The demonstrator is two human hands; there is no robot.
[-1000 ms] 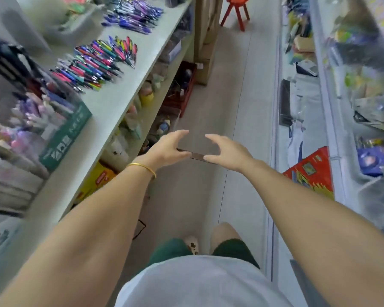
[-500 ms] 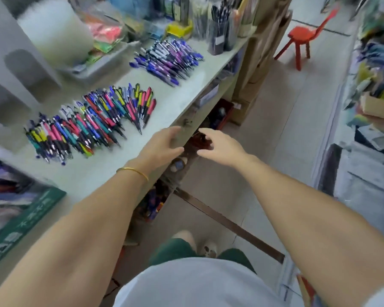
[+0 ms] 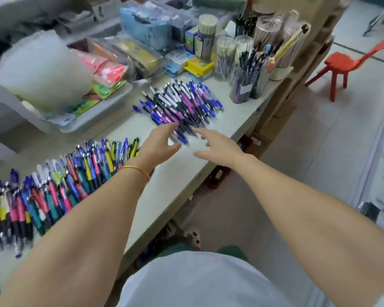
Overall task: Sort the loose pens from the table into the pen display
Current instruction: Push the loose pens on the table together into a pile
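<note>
- The left hand point(image 3: 159, 147) has its fingers point(image 3: 167, 129) spread wide and relaxed, holding nothing. Their tips are at the near edge of the blue-and-purple pens point(image 3: 186, 103); blur hides whether they touch.
- The right hand point(image 3: 222, 149) is likewise wide and holds nothing, just beside the same edge, thumb out to the side.
- The step looks like a two-handed gather. It is best to close in from both sides of the heap and take a modest bunch with the barrels running one way, since pens lying crossed would slip out.
- The heap fans out on the table point(image 3: 186, 171) near its front edge, so sweeping inward, away from the drop, is safer.
- A second batch, the multicoloured pens point(image 3: 53, 191), lies well apart under the left forearm, which should lift clear of them.
- The pen display cannot be made out from here.
</note>
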